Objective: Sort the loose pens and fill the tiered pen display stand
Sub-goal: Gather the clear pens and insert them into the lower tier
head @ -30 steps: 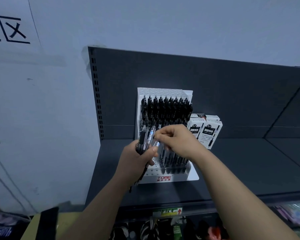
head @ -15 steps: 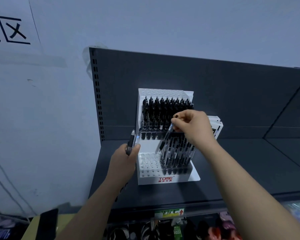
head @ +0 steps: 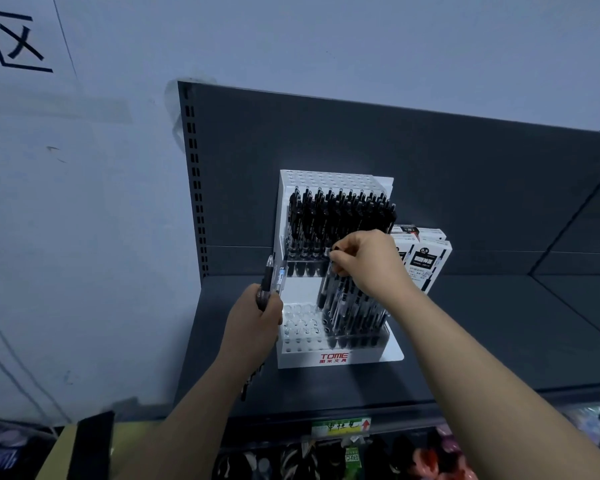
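Left grip (head: 253, 323) clenched round a bundle of pens (head: 269, 282) beside the display stand (head: 302, 344) at the shelf's (head: 499, 341) left end, right grip (head: 368, 263) pinching one pen (head: 326, 285) by its top, above the stand's lower tier

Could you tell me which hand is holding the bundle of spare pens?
The left hand, at the left edge of the stand, grips the bundle; the right hand pinches only a single pen.
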Demonstrator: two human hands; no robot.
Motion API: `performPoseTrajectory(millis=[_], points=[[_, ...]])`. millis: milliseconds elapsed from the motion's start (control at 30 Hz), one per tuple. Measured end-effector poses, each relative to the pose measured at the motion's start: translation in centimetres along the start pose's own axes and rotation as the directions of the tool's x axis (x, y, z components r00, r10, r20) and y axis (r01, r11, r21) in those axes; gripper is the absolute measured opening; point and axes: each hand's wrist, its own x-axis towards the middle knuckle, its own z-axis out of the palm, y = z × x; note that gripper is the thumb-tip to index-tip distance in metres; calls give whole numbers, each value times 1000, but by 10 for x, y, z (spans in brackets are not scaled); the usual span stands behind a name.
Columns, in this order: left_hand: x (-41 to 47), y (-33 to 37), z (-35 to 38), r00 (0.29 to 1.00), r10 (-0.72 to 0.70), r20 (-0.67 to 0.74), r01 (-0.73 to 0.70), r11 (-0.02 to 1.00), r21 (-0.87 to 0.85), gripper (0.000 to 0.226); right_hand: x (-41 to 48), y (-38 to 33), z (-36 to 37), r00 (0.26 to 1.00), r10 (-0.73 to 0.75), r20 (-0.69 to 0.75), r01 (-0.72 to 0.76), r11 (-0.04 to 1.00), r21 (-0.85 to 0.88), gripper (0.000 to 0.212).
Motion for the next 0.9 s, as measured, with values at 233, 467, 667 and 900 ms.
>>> performPoseTrajectory(millis=[233,467,667,900], points=[[3,-5,-4,1000,-10,2,10,1000,-28,25,3,3,16,993,-74,95,101,943,-318,15],[1,-2,-5,1000,-10,21,10,1000,-12,29,8,6,19,992,-41,116,74,951,-301,23],[-2,-1,-4,1000,-7,20,7,1000,-5,31,-2,8,20,997,-50,64,68,946,-318,16],[-13,10,-2,993,88,84,-85,996,-41,34,-6,0,10,994,-102,25,105,969,-224,22]])
